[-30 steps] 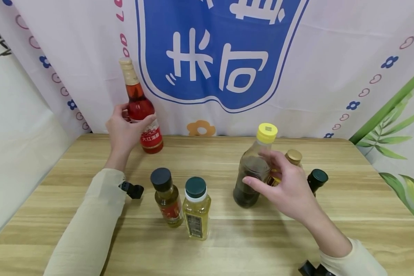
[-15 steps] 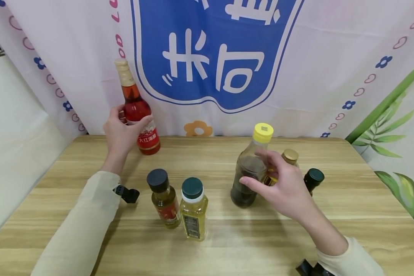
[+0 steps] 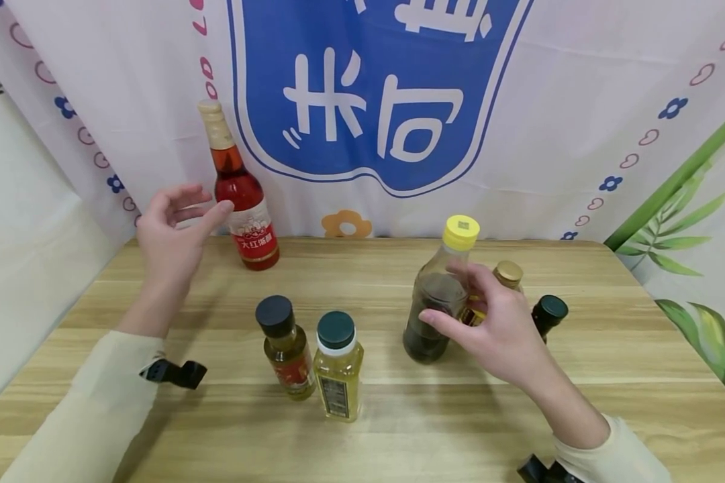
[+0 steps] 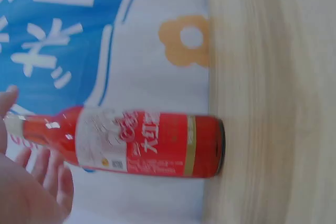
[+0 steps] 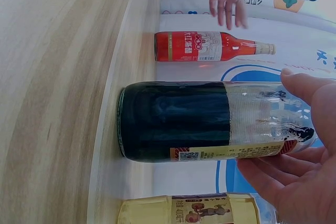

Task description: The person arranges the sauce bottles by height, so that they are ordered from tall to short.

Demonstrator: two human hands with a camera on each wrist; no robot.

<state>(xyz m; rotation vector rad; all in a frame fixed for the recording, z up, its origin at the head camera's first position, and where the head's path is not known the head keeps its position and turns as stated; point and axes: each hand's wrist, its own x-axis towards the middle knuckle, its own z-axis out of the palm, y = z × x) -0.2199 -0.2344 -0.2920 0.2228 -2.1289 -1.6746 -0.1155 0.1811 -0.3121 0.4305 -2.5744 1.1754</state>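
At the back left of the table stands a glass bottle of red vinegar (image 3: 252, 225) with a cream-coloured neck wrap. My left hand (image 3: 172, 231) is just left of it, fingers spread and holding nothing; a gap shows between them in the right wrist view. On the right, a bottle of dark sauce (image 3: 430, 302) with a yellow cap stands upright on the table. My right hand (image 3: 501, 329) holds its upper part, thumb (image 5: 299, 82) on one side and fingers (image 5: 262, 177) round the other. In the head view this hand partly covers a gold-capped bottle (image 3: 509, 274) behind it.
Two small oil bottles stand side by side near the middle: one black-capped (image 3: 286, 355), one green-capped (image 3: 338, 376). Another dark-green-capped bottle (image 3: 550, 312) is at the right, mostly behind my right hand. A printed curtain (image 3: 314, 201) hangs along the table's back edge.
My left hand has let go of the red vinegar bottle and moved left and toward me. The bottle stays where it stood. My right hand keeps its place at the dark sauce bottle.
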